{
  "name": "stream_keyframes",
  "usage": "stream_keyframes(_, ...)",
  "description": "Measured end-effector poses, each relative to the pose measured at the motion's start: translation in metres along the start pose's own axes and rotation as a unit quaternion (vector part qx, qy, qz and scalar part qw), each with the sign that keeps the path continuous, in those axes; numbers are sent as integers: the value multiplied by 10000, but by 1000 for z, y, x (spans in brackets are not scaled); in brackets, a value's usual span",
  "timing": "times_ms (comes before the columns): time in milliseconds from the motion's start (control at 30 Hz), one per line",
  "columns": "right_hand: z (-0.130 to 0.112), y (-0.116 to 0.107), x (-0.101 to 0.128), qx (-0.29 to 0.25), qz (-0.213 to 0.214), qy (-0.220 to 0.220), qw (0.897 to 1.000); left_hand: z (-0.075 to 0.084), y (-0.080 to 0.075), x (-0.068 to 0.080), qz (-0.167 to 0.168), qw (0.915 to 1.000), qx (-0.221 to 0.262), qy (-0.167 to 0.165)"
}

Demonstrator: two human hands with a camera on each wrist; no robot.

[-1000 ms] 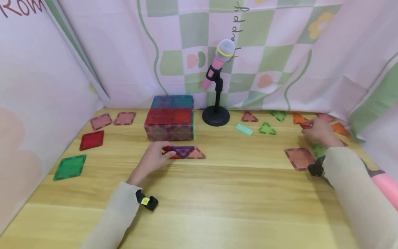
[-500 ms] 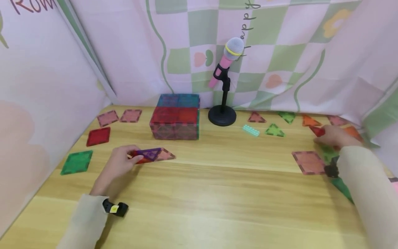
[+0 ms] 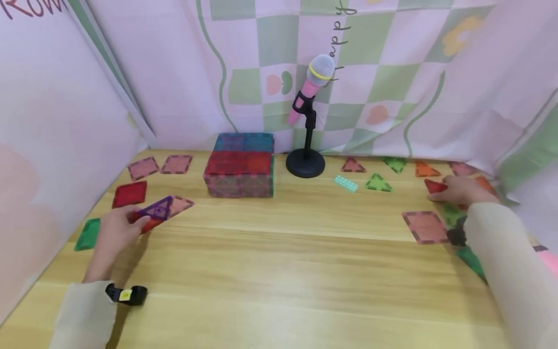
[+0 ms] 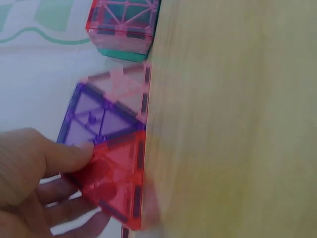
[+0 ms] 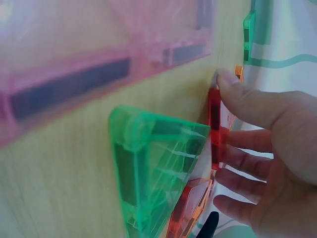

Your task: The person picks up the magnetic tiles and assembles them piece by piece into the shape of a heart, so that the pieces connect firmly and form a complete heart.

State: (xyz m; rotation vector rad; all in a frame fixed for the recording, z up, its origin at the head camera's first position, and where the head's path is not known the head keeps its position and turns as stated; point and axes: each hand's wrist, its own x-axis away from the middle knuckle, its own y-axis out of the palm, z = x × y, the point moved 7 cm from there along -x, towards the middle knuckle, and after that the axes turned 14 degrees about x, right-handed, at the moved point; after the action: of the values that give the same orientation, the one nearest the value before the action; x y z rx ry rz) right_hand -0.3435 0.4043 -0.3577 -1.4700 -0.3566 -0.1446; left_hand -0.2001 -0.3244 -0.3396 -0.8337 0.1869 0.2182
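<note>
Left hand (image 3: pixel 114 232) pinched a strip of three joined translucent triangle tiles (image 3: pixel 161 212), red, purple and pink, lifted at the table's (image 3: pixel 279 271) near left; its long axis ran from the hand toward the far right. Right hand (image 3: pixel 457 191), at the far right, pinched a red triangle tile (image 3: pixel 436 186) upright on edge.

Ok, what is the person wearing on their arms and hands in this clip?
Both arms are in long, loose beige sleeves down to the wrists. The left hand and right hand are bare, with no gloves. Each wrist carries a small black device; the left wrist device has a yellow mark, the right wrist device shows none.
</note>
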Motion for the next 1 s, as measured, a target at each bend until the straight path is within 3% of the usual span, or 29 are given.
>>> stream_keyframes(167,1,1,-2,-136,346,208,9991,-7,-4,1,169,9992,-102,-344)
stream_keyframes(367,-6,-3,0,-693,750,271,9944,-12,-2,-5,442,9972,-115,-597)
stream_keyframes(567,-24,-19,8,-753,1812,64,9805,-11,-3,-8,655,9967,13,-472)
stream_keyframes(767,-55,-35,24,-1145,2653,107,9573,-7,-5,-12,659,9969,139,-409)
stream_keyframes(1000,-113,-33,41,-1686,2609,-163,9504,-7,-3,-11,657,9973,212,-251)
